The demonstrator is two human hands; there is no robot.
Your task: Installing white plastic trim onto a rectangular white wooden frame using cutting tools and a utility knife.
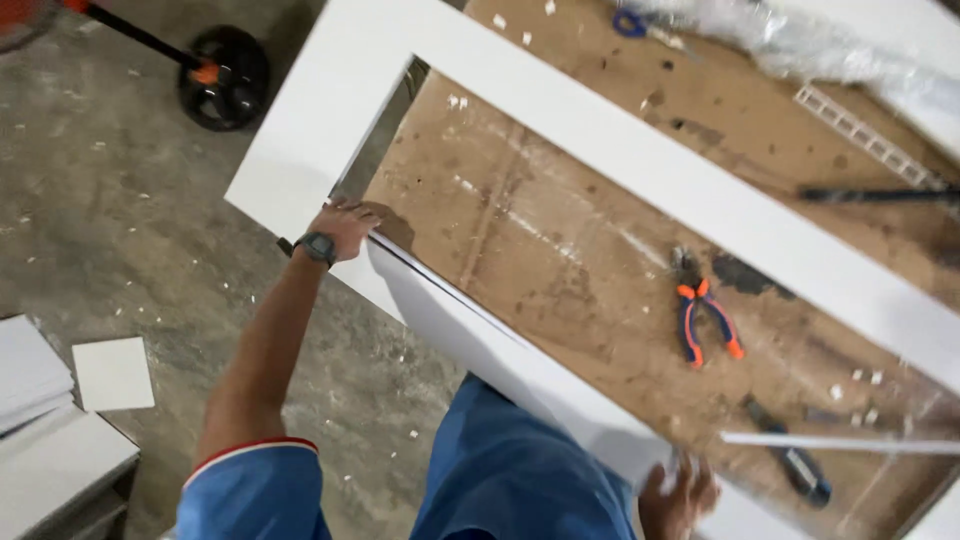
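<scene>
A large white rectangular frame [640, 150] lies on a brown workbench [560, 260]. My left hand [345, 225], with a dark watch on its wrist, grips the frame's near rail at its left inner corner. My right hand [678, 495] holds the same near rail [470, 335] farther right, at the bottom of the view; it is blurred. A thin strip runs along the rail's inner edge between my hands.
Orange and blue pliers [705, 320] lie on the bench inside the frame. A dark utility knife [790, 460] and a thin white strip [840, 442] lie near my right hand. White boards [60, 430] are stacked at the lower left. A fan base [225, 78] stands on the concrete floor.
</scene>
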